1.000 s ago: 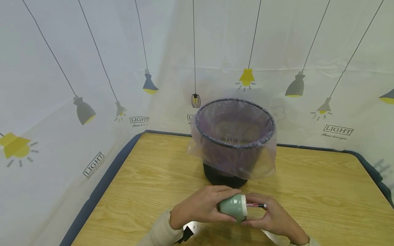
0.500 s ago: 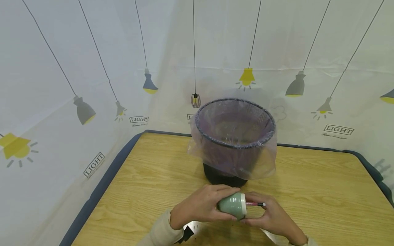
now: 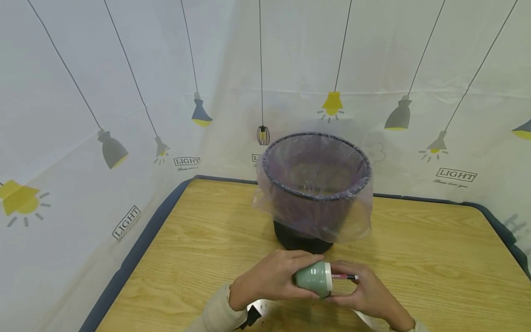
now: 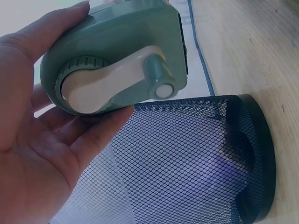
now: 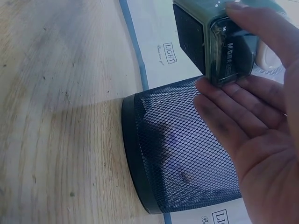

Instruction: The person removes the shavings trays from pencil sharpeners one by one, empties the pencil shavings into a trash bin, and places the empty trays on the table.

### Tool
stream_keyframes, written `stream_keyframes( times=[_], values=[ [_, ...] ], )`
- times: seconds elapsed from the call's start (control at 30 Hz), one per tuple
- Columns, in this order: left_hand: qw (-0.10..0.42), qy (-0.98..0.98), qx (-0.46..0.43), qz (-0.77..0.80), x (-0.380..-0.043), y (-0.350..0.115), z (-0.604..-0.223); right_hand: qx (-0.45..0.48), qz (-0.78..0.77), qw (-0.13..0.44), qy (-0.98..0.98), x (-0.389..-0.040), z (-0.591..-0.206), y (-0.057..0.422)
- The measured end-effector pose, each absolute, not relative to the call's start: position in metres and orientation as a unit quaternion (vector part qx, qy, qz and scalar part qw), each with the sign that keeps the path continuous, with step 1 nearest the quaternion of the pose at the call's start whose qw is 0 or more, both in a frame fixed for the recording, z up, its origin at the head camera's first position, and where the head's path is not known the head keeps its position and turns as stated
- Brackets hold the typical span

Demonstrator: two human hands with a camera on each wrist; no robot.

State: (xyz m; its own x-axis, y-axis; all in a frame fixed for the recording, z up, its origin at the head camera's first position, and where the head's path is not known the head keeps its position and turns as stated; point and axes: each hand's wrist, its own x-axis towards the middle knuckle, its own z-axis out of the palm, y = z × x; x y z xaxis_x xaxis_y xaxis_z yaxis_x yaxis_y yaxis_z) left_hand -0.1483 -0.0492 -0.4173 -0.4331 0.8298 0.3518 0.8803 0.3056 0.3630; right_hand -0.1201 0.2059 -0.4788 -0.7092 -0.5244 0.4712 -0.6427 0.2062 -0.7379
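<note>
One rounded pale-green plastic pencil sharpener is held between two bare hands, raised above the single light wooden table on the near side of the bin. It is pinched between the thumb and fingers of the left hand, which are curled round its body on the side of its one white crank. The opposite end is gripped by the right hand, with the thumb laid on one side and fingertips on the other. One slim red-and-black stick with a white tip, pencil-like, is seen projecting from the white-rimmed face towards the right palm; whether it too is touched by the fingers cannot be told. Two containers are shown: the sharpener's dark see-through drawer, pushed in, its contents unclear, and one round black metal-mesh bin, stood upright and lined with one translucent purplish plastic bag folded over the rim. A dark patch is seen through the mesh low down, but cannot be identified. Nine lamps are printed on the white wall covering.
</note>
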Motion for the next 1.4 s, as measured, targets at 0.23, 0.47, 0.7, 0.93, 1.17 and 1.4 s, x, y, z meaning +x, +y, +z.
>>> stream_keyframes(
  times=[0.23, 0.47, 0.7, 0.93, 1.17, 1.4],
  values=[
    [0.044, -0.808, -0.532, -0.249, -0.1478, -0.05, -0.4167, 0.366, 0.503, 0.037, -0.782, -0.1182, -0.4762, 0.2079],
    [0.046, -0.807, -0.532, -0.251, -0.1479, -0.0502, -0.4173, 0.364, 0.508, 0.027, -0.78, -0.1192, -0.4786, 0.2086],
    [0.048, -0.804, -0.536, -0.253, -0.1481, -0.0502, -0.4182, 0.353, 0.522, 0.0, -0.777, -0.1186, -0.481, 0.209],
    [0.041, -0.805, -0.535, -0.253, -0.1481, -0.0501, -0.418, 0.366, 0.526, 0.003, -0.768, -0.1197, -0.4838, 0.2098],
    [0.038, -0.805, -0.535, -0.253, -0.1487, -0.0505, -0.4192, 0.37, 0.531, -0.002, -0.762, -0.1202, -0.4835, 0.2095],
    [0.038, -0.805, -0.534, -0.255, -0.1492, -0.0513, -0.4201, 0.364, 0.53, -0.005, -0.765, -0.1201, -0.4827, 0.2086]
  ],
)
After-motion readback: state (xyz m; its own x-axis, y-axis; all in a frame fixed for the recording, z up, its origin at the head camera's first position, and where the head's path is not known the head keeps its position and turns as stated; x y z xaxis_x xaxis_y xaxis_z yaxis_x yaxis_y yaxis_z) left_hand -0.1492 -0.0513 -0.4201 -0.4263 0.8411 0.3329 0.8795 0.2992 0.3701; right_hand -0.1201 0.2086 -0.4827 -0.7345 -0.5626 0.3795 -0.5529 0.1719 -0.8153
